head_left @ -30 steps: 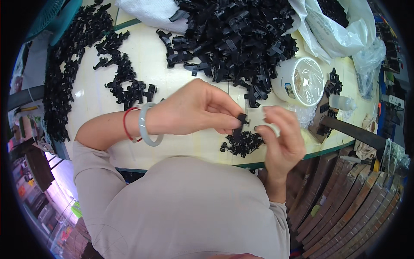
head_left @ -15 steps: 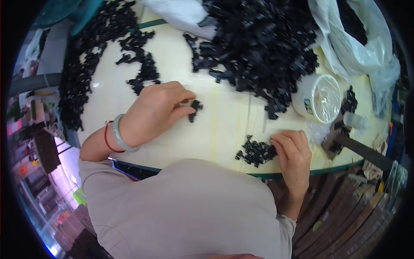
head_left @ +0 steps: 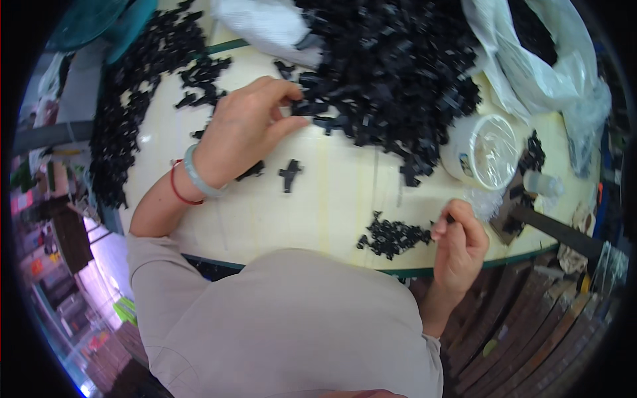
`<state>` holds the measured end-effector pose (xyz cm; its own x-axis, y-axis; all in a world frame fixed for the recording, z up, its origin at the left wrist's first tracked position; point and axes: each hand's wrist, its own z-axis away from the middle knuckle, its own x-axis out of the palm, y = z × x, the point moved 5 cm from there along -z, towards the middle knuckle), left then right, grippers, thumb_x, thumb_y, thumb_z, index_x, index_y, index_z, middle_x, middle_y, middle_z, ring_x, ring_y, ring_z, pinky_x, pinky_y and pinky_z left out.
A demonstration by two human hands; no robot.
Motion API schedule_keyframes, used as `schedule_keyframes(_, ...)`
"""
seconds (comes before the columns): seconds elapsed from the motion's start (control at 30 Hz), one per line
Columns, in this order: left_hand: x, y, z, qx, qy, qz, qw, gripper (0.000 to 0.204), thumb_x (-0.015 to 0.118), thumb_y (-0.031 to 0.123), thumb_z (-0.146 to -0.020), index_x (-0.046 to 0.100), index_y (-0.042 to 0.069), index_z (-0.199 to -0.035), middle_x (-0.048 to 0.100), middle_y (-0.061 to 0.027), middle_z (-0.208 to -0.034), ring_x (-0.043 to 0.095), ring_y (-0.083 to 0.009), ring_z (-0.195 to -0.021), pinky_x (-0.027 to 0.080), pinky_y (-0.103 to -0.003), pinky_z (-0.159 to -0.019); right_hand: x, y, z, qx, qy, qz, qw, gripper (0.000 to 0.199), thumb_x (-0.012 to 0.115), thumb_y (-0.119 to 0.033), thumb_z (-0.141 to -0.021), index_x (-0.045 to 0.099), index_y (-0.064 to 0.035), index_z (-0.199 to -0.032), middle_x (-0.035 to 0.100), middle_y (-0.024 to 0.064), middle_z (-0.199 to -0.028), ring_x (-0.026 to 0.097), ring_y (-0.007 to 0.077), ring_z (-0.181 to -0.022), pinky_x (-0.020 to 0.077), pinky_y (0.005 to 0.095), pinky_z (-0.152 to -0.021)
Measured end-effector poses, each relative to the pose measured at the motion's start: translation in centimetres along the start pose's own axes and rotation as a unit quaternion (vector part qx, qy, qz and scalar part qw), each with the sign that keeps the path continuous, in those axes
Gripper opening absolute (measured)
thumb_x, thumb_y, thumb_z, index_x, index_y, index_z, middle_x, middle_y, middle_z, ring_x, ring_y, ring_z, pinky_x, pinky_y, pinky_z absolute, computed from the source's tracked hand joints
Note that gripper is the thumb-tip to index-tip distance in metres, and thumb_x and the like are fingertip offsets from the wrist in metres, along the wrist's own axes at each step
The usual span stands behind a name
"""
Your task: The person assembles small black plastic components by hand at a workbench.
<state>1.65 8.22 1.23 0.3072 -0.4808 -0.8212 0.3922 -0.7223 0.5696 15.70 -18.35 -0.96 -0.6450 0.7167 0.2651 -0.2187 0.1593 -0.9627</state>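
Both hands are over the cream worktop. Left hand reaches to the near edge of the big black pile, thumb and fingertips pinched on one black part there. Right hand is curled near the worktop's front edge, fingertips nipping a small dark piece, just beside a small heap. One lone black part lies between them. White tub stands right of the pile.

The left hand, which a second ago met the right hand near the table's front edge, now reaches far forward, its fingertips pinching a black plastic part at the edge of the big black heap. A single black piece now lies just behind that grip. The right hand has drawn back beside the small black pile, fingers curled.
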Motion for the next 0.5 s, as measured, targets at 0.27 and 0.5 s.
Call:
schedule_keyframes(0.27, 1.1, 1.3, -0.4, 0.008, -0.033, 0.114, 0.993, 0.021, 0.071, 0.005, -0.074, 0.059, -0.005, -0.088, 0.058, -0.0112, -0.08, 0.062, -0.0176, -0.068, 0.051, -0.026, -0.061, 0.1, 0.8, -0.3, 0.016, -0.009, -0.17, 0.985, 0.023, 0.051, 0.006, -0.087, 0.054, 0.0078, -0.109, 0.059, 0.0183, -0.097, 0.065, 0.0198, -0.076, 0.0563, 0.029, -0.066)
schedule_keyframes(0.5, 1.4, 0.3, -0.4, -0.052, -0.037, 0.14, 0.988, 0.017, 0.06, -0.003, -0.08, 0.058, -0.004, -0.097, 0.06, -0.0062, -0.088, 0.059, -0.0099, -0.07, 0.05, -0.021, -0.063, 0.1, 0.5, 0.0, 0.026, 0.014, -0.143, 0.989, 0.021, 0.052, 0.005, -0.087, 0.056, 0.0086, -0.107, 0.059, 0.0205, -0.1, 0.066, 0.0213, -0.079, 0.0579, 0.0293, -0.069)
